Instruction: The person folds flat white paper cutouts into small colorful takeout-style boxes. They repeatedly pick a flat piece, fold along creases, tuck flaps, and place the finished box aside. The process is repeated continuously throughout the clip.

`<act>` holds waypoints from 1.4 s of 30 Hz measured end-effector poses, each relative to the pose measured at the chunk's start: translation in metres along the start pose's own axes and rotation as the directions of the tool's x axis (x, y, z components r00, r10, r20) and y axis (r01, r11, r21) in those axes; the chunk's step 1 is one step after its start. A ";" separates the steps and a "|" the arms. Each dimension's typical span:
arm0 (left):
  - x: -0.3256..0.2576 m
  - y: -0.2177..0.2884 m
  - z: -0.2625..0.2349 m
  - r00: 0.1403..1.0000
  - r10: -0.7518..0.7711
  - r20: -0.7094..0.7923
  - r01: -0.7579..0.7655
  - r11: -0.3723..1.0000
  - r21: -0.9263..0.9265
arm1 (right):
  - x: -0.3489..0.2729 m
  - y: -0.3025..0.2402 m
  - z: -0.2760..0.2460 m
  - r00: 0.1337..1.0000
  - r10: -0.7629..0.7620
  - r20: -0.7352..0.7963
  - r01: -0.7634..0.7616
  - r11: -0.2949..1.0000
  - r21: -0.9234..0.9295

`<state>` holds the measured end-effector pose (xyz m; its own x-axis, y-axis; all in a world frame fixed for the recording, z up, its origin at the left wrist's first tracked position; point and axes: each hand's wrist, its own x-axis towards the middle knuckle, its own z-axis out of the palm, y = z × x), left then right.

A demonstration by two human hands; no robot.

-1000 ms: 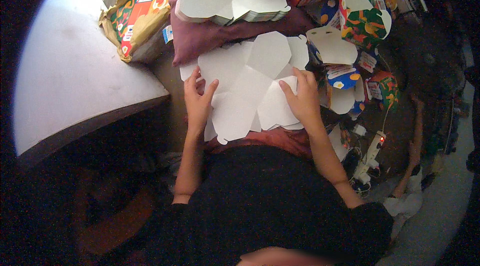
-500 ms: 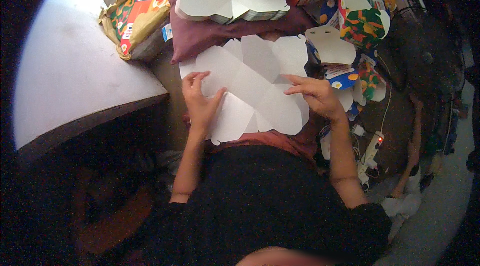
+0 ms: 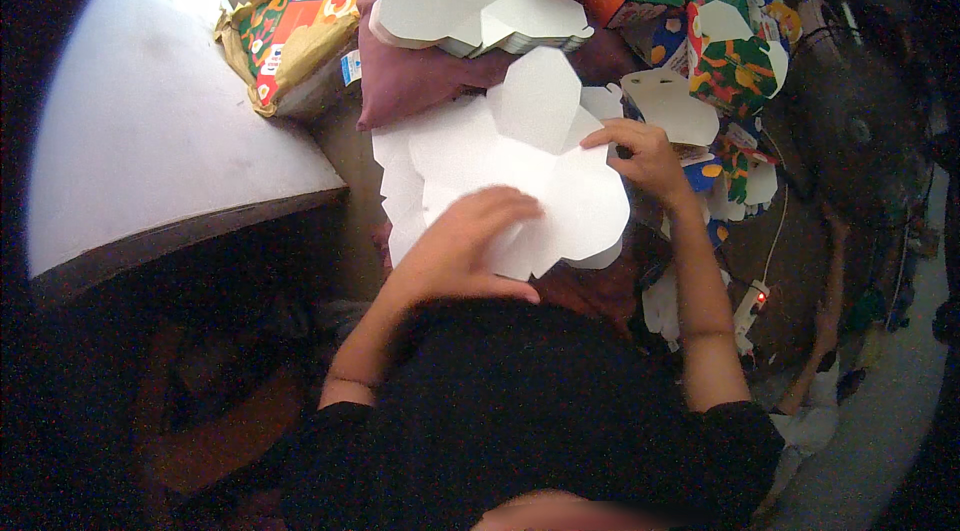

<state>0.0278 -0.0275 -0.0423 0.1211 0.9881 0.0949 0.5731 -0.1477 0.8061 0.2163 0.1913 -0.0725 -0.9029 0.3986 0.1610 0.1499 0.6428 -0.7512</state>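
In front of me lies a white cardboard carton blank [image 3: 520, 171], its flaps partly raised, over another white blank [image 3: 398, 156] that shows along its left side. My right hand [image 3: 645, 156] pinches the upper blank by its right edge, thumb and fingers closed on the board. Across the near left part of the same blank reaches my left hand [image 3: 470, 241], thumb and fingers apart. It is slightly blurred, and whether its fingertips touch the board I cannot tell.
Further away a stack of white blanks [image 3: 450, 6] rests on a purple cushion [image 3: 400, 81]. Folded, brightly printed cartons [image 3: 735, 56] are heaped at the right. A paper-wrapped pack [image 3: 300, 26] sits beside a white tabletop [image 3: 150, 131]. A lit power strip [image 3: 752, 311] lies at the right.
My left hand has swung right and nearer across the blank. My right hand has closed on the blank's right edge. The upper blank has shifted and its flaps stand up more.
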 end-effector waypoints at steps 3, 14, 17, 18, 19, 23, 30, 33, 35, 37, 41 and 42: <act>-0.001 0.020 0.008 0.985 0.000 0.170 -0.032 0.982 0.186 | -0.003 0.000 0.004 0.994 0.107 0.008 -0.107 0.993 0.052; -0.012 0.022 -0.010 1.000 -0.028 -0.010 0.030 0.971 0.238 | -0.022 -0.003 -0.008 0.971 0.176 -0.160 -0.137 0.965 0.225; -0.010 0.023 -0.015 0.986 -0.156 -0.059 0.159 0.986 0.047 | -0.026 -0.007 -0.017 0.994 0.078 -0.075 -0.048 0.939 0.341; -0.010 0.024 -0.016 0.973 -0.227 -0.047 0.226 0.974 -0.025 | -0.027 -0.010 -0.018 0.992 0.122 -0.009 -0.112 0.934 0.340; -0.010 0.025 -0.017 0.969 -0.236 -0.068 0.230 0.970 -0.077 | -0.029 -0.014 -0.019 0.990 0.138 0.028 -0.139 0.922 0.361; -0.015 0.029 -0.022 0.970 -0.218 -0.109 0.202 0.969 -0.143 | -0.026 -0.024 -0.012 0.978 0.155 0.142 -0.186 0.953 0.240; -0.016 0.019 -0.018 0.999 -0.025 -0.029 0.006 0.850 -0.527 | -0.007 -0.052 0.020 0.957 0.180 -0.228 0.103 0.523 0.846; -0.012 0.021 -0.010 0.968 -0.225 0.115 0.068 -0.207 -0.976 | -0.011 -0.086 0.028 0.969 0.043 -0.242 0.208 0.385 0.899; -0.010 0.029 -0.013 0.955 -0.290 0.058 -0.085 -0.455 -0.887 | -0.009 -0.101 0.023 0.984 -0.140 -0.111 0.175 0.642 0.747; -0.009 0.045 -0.022 0.902 -0.430 0.032 -0.064 -0.207 -0.976 | -0.001 -0.106 0.012 0.954 -0.289 -0.082 0.284 0.780 0.558; -0.008 0.078 -0.049 0.829 -0.524 0.194 0.318 0.156 -0.935 | 0.005 -0.115 -0.001 0.961 -0.112 -0.252 0.217 0.869 0.444; -0.007 0.087 -0.050 0.802 -0.572 0.172 0.338 0.197 -0.920 | 0.003 -0.117 -0.006 0.987 -0.010 -0.162 0.096 0.839 0.536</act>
<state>0.0361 -0.0452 0.0563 -0.0908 0.8697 -0.4851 -0.5920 0.3445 0.7286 0.1981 0.1216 0.0195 -0.8272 0.4930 0.2698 -0.1768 0.2273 -0.9576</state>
